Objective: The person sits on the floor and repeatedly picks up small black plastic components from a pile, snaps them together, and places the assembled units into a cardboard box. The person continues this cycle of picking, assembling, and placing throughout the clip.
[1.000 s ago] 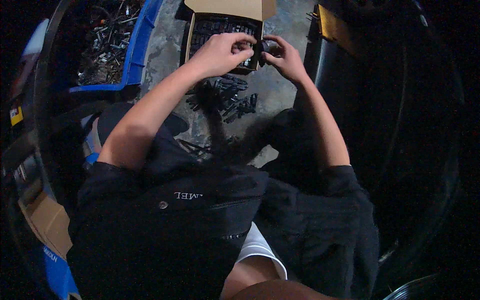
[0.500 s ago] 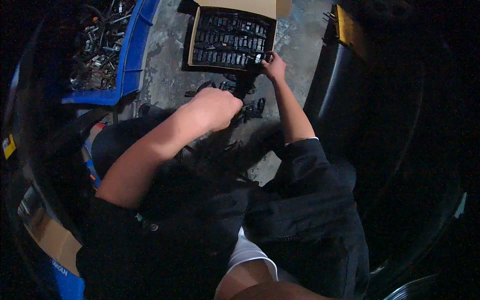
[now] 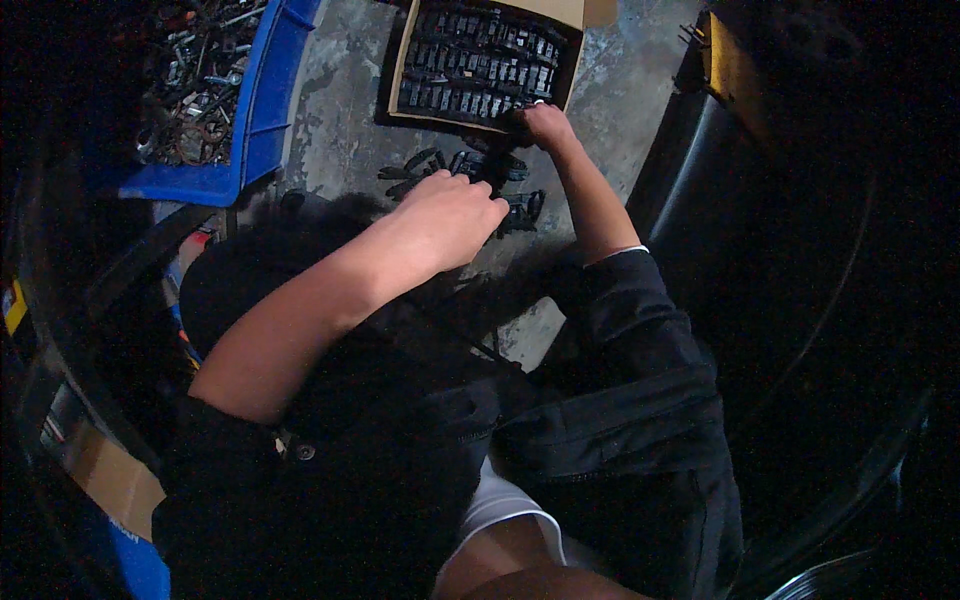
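Note:
A cardboard box [image 3: 396,92] at the top of the view holds packed rows of small dark parts [image 3: 480,62] with pale metallic faces. My right hand [image 3: 547,127] is at its near right corner, fingers curled down around something dark that I cannot make out. Below the box, a loose heap of black parts [image 3: 420,172] lies on the floor. My left hand [image 3: 452,218] is bent over this heap with its back upward and its fingers curled. Its fingertips, and whatever they grip, are hidden.
A blue bin [image 3: 240,150] full of mixed metal pieces stands at the upper left. On the right is a dark, smooth-sided object [image 3: 670,170] with a yellow panel [image 3: 735,65] at its top. An open carton [image 3: 112,478] sits at the lower left. The floor [image 3: 345,95] is worn grey.
My right hand has come from inside the box's corner to its near edge. Over the heap, my left hand has shifted slightly right. The whole view has swung a little.

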Demonstrator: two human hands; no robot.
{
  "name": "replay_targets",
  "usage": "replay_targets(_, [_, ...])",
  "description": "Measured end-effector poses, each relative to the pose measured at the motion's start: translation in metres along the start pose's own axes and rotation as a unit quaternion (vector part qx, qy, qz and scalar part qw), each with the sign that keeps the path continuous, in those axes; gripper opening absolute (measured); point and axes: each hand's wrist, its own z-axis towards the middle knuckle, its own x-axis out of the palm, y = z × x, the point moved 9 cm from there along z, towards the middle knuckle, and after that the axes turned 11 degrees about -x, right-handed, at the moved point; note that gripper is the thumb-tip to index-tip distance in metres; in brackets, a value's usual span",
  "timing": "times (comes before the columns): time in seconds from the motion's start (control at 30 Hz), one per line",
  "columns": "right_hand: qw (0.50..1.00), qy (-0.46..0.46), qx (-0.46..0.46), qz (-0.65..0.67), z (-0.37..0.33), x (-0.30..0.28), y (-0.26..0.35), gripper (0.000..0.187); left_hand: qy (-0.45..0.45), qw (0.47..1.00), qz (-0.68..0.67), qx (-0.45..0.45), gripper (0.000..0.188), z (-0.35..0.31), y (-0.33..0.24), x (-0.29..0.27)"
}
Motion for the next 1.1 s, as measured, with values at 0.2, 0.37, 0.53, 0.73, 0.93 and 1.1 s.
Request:
replay_targets(0.2, [0.995,0.083,0.036,0.034,0.002,-0.004,0.001,0.038,0.001,1.0,0.012,-0.004,0.029,0.006,0.005,0.002])
replay_targets(0.37, [0.994,0.053,0.074,0.056,-0.009,0.001,-0.018,0.033,0.019,1.0,0.021,0.008,0.029,0.012,0.005,0.0])
replay_targets(0.53, [0.936,-0.24,0.181,0.184,-0.076,-0.074,-0.021,0.032,0.029,0.999,0.013,-0.002,0.033,0.015,0.012,0.001])
replay_targets(0.73, [0.825,-0.312,0.419,0.216,-0.181,0.002,-0.044,0.032,0.036,0.999,0.029,-0.02,0.039,0.018,0.011,-0.008])
replay_targets(0.93, [0.804,-0.086,0.461,0.365,-0.205,0.203,0.014,0.063,0.032,0.999,0.019,-0.006,0.038,0.02,0.006,-0.004])
replay_targets(1.1, [0.779,-0.124,0.493,0.367,-0.197,0.19,0.045,0.057,0.007,1.0,0.018,-0.017,0.033,0.01,0.007,0.0])
